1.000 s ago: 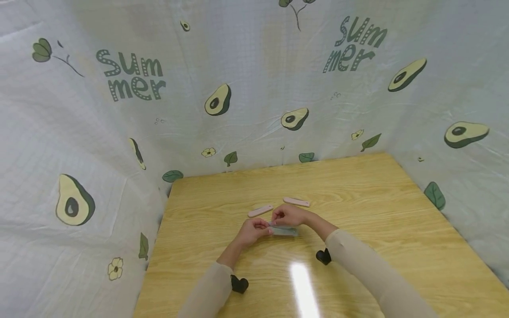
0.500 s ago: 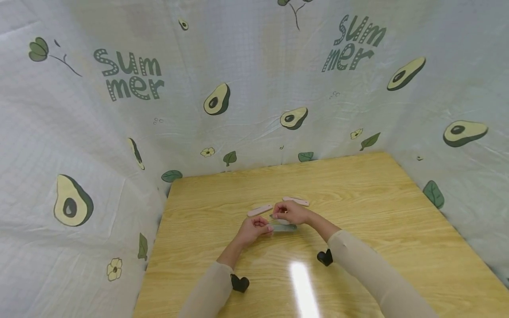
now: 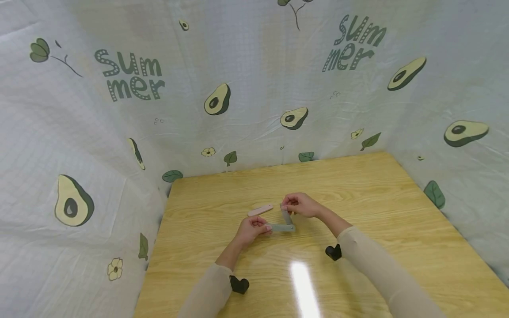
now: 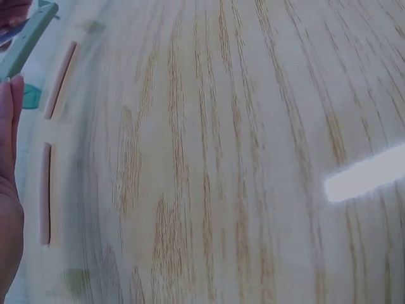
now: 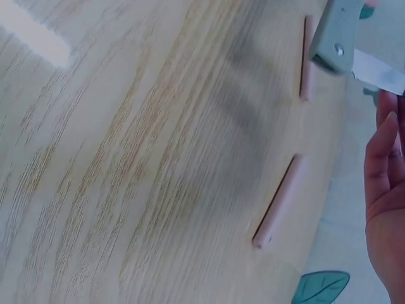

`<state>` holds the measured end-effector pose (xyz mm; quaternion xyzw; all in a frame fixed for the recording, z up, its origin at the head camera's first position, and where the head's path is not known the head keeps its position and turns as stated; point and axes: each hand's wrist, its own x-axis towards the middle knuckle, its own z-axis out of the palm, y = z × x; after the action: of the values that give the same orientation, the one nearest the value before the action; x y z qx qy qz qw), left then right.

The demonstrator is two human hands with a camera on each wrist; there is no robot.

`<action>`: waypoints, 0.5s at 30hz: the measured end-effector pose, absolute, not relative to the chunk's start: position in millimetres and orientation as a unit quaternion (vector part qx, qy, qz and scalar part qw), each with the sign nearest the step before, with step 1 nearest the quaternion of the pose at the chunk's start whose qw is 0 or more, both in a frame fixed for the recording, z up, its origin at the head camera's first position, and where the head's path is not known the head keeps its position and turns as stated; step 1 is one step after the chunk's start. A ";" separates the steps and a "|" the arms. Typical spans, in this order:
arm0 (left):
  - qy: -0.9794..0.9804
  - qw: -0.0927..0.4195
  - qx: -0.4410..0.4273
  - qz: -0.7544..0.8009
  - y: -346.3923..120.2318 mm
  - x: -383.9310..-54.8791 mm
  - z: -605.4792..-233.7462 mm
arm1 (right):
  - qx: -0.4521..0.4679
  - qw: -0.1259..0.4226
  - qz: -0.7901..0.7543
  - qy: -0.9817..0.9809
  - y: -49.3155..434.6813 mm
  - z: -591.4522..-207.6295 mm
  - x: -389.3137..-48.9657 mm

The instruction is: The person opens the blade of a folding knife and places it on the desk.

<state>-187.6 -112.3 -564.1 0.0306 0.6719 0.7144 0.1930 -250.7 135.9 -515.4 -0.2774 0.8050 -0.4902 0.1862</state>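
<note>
A folding knife with a pale grey-green handle [image 3: 281,228] is held above the table, its metal blade [image 5: 380,71] swung partway out at a sharp angle. My left hand [image 3: 251,230] pinches the handle's left end between thumb and fingers. With the thumb and fingers of my right hand [image 3: 303,205], I pinch the blade near its tip. The pivot rivet [image 5: 339,49] shows at the handle's right end. In the left wrist view the handle [image 4: 28,41] rises from the fingertips, and the right hand is mostly cut off at the corner.
Two slim pink pieces shaped like folded handles lie beyond the hands: a left one [image 3: 260,210] and a right one [image 5: 278,201], which my right hand hides in the head view. Printed cloth [image 3: 254,132] borders the wooden table [image 3: 338,185] at the back and sides.
My right hand has moved up and to the right, swinging the blade out of the handle. The left hand stays nearly still, gripping the handle. The right pink piece has become hidden.
</note>
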 end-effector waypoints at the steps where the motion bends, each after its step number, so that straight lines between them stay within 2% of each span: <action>1: 0.671 0.189 0.029 0.716 -112.8 -187.2 -563.7 | -0.267 0.186 -0.498 0.804 138.1 -515.6 -250.9; 15: 0.636 0.143 0.023 0.758 -124.2 -184.3 -567.0 | -0.185 0.175 -0.660 0.707 160.0 -534.7 -238.6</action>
<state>-184.3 -124.2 -567.0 0.0231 0.6357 0.7583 0.1430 -238.6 160.0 -534.7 -0.1852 0.7068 -0.6598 0.1751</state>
